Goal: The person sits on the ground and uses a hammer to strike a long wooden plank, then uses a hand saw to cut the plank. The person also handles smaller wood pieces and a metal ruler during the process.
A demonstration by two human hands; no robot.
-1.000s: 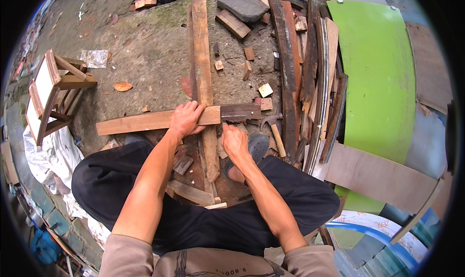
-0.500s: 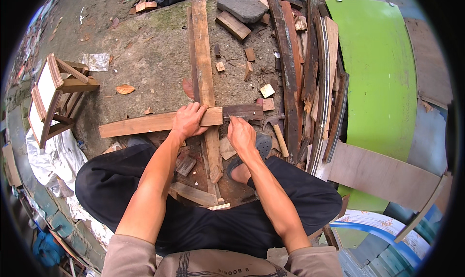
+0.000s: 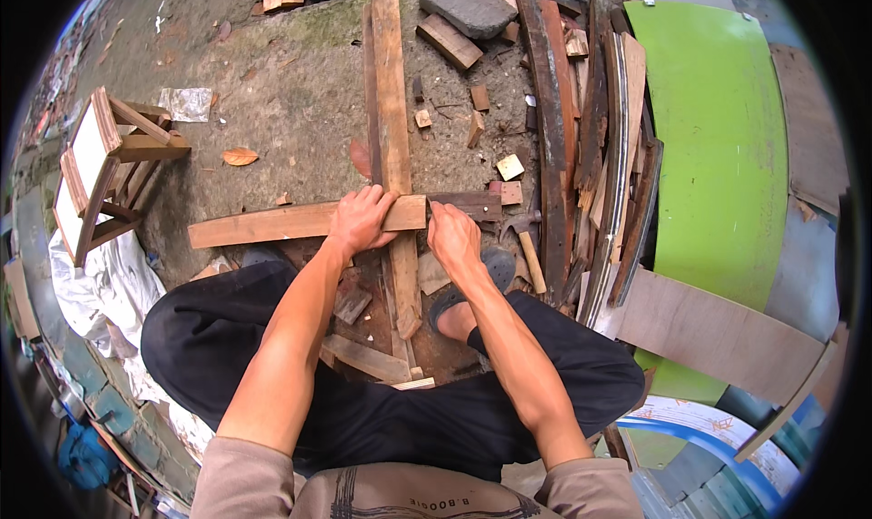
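Observation:
A light-brown wooden board (image 3: 272, 225) lies crosswise over a long wooden plank (image 3: 392, 110) that runs away from me. My left hand (image 3: 361, 219) is closed over the board near its right end, fingers on the far edge. Pinched together, the fingers of my right hand (image 3: 454, 237) meet the board's cut right end; whatever they hold, if anything, is too small to make out. Just beyond that end, a dark piece of wood (image 3: 468, 205) continues to the right. A hammer (image 3: 532, 262) with a wooden handle lies right of my right hand.
Small wood blocks (image 3: 510, 167) are scattered beyond my right hand. Long timber strips (image 3: 556, 128) are stacked at the right, beside a green panel (image 3: 718, 156). A grey stone (image 3: 468, 8) rests at the back. At the left stands a small wooden stool (image 3: 113, 169) near white sacking (image 3: 109, 292).
My right hand's fingertips have moved in against the board's right end, from slightly apart. My left hand keeps its grip on the board. The whole view has shifted a little.

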